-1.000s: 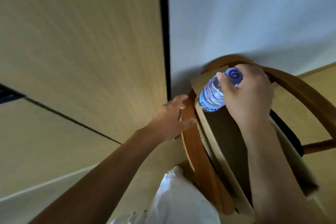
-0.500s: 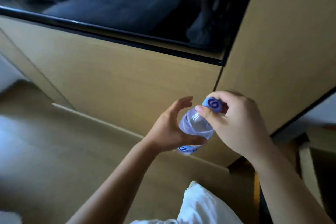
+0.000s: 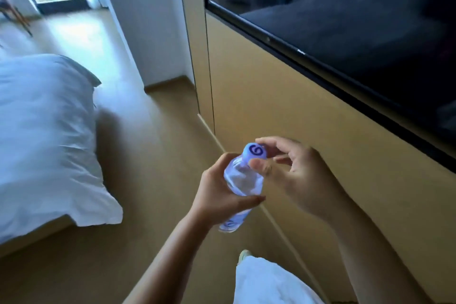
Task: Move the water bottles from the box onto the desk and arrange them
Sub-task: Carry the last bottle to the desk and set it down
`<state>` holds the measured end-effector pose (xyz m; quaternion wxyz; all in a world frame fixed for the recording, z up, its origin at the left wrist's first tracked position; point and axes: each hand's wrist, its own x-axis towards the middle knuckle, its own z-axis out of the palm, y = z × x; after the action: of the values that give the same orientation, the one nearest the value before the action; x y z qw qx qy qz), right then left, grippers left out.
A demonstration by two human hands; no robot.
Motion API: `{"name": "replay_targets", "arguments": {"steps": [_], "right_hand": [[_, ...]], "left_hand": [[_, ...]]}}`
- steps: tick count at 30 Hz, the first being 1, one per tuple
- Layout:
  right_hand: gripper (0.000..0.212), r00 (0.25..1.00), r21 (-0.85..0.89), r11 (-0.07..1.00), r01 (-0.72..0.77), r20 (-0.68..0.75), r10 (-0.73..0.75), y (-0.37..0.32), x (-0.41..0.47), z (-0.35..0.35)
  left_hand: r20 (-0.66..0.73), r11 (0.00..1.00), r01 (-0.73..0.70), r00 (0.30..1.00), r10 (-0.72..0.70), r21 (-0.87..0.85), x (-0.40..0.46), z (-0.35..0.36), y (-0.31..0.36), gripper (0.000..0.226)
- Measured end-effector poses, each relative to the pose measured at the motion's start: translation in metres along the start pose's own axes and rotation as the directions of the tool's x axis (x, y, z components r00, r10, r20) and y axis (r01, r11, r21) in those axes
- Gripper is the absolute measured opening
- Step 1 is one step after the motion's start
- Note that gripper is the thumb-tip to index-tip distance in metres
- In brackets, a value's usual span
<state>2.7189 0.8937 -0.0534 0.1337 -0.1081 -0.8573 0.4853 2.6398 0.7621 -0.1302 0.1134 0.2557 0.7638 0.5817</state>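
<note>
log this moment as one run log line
left hand: grips water bottle body | right hand: pinches cap | desk, box: not in view

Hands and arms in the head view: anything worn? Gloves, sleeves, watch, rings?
Nothing worn that shows. The left hand and right hand are bare, with no gloves, rings or watch visible. Both forearms are bare up to the frame edge, no sleeves in view. A white garment shows at the bottom edge.
</note>
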Motion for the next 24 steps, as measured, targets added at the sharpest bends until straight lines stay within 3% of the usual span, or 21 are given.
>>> {"name": "replay_targets", "arguments": {"steps": [3, 7, 10, 18, 24], "right_hand": [[0.041, 0.999, -0.071, 0.997, 0.029, 0.03, -0.027, 0.022, 0.063, 0.006], [0.04, 0.974, -0.424, 0.88, 0.215, 0.16, -0.161, 0.053, 0.154, 0.024], [0.042, 0.938, -0.437, 0.845, 0.307, 0.288, -0.192, 0.064, 0.209, 0.049], [0.042, 0.828, -0.399, 0.784, 0.475, 0.503, -0.246, 0.053, 0.34, 0.138], [0.044, 0.796, -0.394, 0.754, 0.526, 0.541, -0.273, 0.029, 0.454, 0.218]], "left_hand": [[-0.186, 0.997, 0.068, 0.98, -0.071, -0.024, 0.04, -0.03, -0.017, 0.05], [-0.405, 0.995, 0.095, 0.911, -0.08, 0.017, 0.09, -0.065, -0.036, 0.052], [-0.517, 0.991, 0.124, 0.852, -0.085, 0.042, 0.123, -0.085, -0.049, 0.052], [-0.609, 0.986, 0.155, 0.789, -0.083, 0.067, 0.207, -0.149, -0.09, 0.05], [-0.624, 0.986, 0.161, 0.774, -0.108, 0.029, 0.295, -0.24, -0.137, 0.053]]}}
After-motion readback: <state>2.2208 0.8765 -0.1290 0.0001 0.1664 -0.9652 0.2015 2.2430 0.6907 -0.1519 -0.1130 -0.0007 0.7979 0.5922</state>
